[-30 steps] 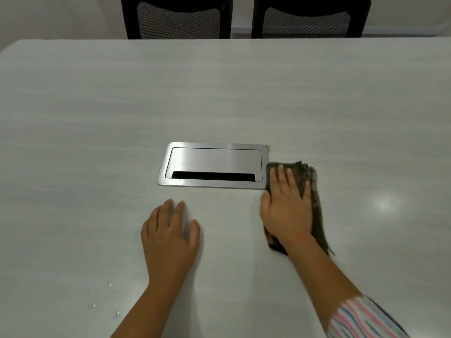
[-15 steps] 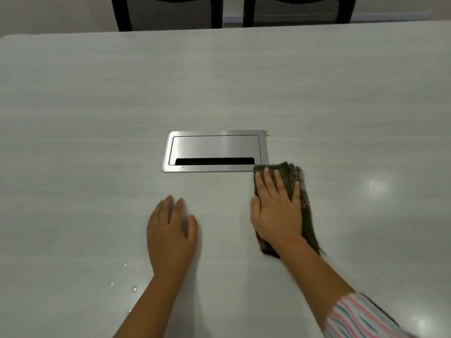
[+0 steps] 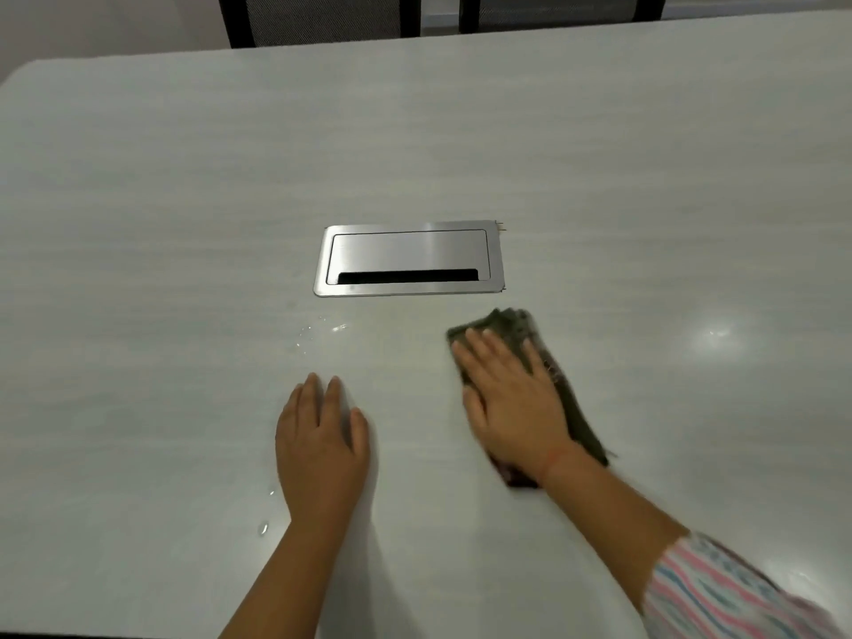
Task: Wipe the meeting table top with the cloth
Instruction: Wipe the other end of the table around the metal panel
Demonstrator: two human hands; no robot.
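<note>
While pressed flat on the pale, wood-grain worktop, lies under the right hand: a dark grey-green folded cloth, long and thin, running from by the wrist up toward the far side and leaning a little to the left at its far end. Sticks out past the fingers at the top and along the right side of the hand. Fingers straight and close together, pushing down on the cloth, not curled round it. Sits on the near side of the flat silver metal box sunk into the worktop, close to its near right corner but apart from it. Left of the cloth, between the box and the left hand, a small patch of shiny water drops; one more drop down by the left wrist. Left hand flat on the bare worktop, fingers straight, holding nothing, nearer to the drops than the right hand. Likely next: slide the cloth sideways to the left, across its long side, to reach the wet patch. Right arm stretched forward from the lower right, striped sleeve up by the elbow. Right hand a little blurred, so likely in the middle of a wipe.
</note>
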